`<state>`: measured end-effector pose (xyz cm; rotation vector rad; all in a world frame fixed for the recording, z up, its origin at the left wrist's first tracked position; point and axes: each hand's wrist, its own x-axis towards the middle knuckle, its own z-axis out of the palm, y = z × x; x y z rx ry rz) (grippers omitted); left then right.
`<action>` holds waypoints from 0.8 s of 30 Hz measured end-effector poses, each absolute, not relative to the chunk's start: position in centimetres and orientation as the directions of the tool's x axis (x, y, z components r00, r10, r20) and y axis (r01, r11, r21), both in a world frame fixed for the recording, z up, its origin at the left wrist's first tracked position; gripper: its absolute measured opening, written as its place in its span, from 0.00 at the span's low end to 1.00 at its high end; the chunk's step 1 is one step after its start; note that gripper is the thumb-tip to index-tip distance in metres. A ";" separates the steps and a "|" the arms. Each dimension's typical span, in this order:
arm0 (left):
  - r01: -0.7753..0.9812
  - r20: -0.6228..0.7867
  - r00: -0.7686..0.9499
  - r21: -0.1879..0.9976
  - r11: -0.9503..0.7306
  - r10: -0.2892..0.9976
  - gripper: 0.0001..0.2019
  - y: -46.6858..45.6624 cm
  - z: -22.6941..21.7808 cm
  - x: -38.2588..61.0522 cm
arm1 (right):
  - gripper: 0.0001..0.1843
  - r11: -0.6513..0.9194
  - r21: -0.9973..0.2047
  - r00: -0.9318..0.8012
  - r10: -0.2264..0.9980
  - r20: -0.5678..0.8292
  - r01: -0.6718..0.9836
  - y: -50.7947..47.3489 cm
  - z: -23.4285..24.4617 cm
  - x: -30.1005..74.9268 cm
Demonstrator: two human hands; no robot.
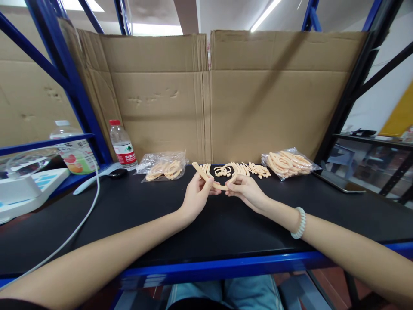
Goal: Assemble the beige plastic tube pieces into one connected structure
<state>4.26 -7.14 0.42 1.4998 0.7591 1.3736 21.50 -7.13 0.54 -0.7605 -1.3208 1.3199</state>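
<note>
My left hand [196, 196] is closed on a cream-coloured curved strip [220, 187], whose straight end sticks out up and to the left. On the other side, my right hand [250, 194] pinches the strip's right end between thumb and fingers. Whether it is one piece or several joined, I cannot tell. Just behind the hands, similar loose cream-coloured pieces [241, 168] lie in rows on the black table top [161, 232]. Some are curved, others small and knobbly.
Clear bags of cream-coloured pieces lie left [164, 168] and right [287, 163]. A red-capped water bottle [123, 148], a black mouse-like object [118, 173] and a white cable [93, 206] are at left. A flat dark device [338, 183] lies right. Cardboard [155, 103] stands behind.
</note>
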 end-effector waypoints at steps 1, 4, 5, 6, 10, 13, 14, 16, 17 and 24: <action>-0.141 0.379 0.170 0.923 -0.358 0.910 0.20 -7.1 0.5 4.3 | 0.16 0.195 -0.955 -0.221 0.944 0.244 -0.221 -7.2 0.6 21.5; -0.108 0.349 0.146 0.936 -0.336 0.925 0.19 -7.2 0.6 4.2 | 0.16 0.205 -0.964 -0.216 0.946 0.240 -0.171 -7.1 0.6 21.4; -0.094 0.344 0.147 0.938 -0.333 0.927 0.19 -7.2 0.7 4.2 | 0.16 0.190 -0.967 -0.224 0.948 0.226 -0.170 -7.1 0.5 21.5; -0.079 0.339 0.154 0.941 -0.330 0.928 0.19 -7.2 0.7 4.2 | 0.16 0.171 -0.970 -0.238 0.948 0.210 -0.175 -7.1 0.4 21.5; -0.045 0.282 0.261 0.959 -0.280 0.923 0.20 -7.4 0.5 4.3 | 0.16 0.177 -0.968 -0.284 0.933 0.222 -0.176 -7.2 0.1 21.4; -0.028 0.223 0.332 0.974 -0.227 0.916 0.16 -7.5 0.4 4.4 | 0.17 0.255 -0.962 -0.318 0.908 0.274 -0.103 -6.8 0.0 21.6; -0.025 0.198 0.335 0.979 -0.201 0.921 0.14 -7.5 0.5 4.4 | 0.18 0.286 -0.955 -0.333 0.896 0.294 -0.075 -6.4 0.1 21.8; -0.032 0.139 0.316 0.990 -0.136 0.939 0.10 -7.3 0.6 4.3 | 0.19 0.369 -0.929 -0.340 0.871 0.355 -0.023 -5.4 0.4 22.6; -0.043 0.111 0.306 0.994 -0.103 0.945 0.09 -7.2 0.6 4.3 | 0.19 0.427 -0.904 -0.324 0.858 0.398 0.020 -4.7 0.7 23.2; -0.121 0.013 0.274 0.992 0.021 0.962 0.06 -6.7 0.8 4.2 | 0.11 0.649 -0.142 -0.443 0.647 0.621 0.748 -0.1 1.2 28.1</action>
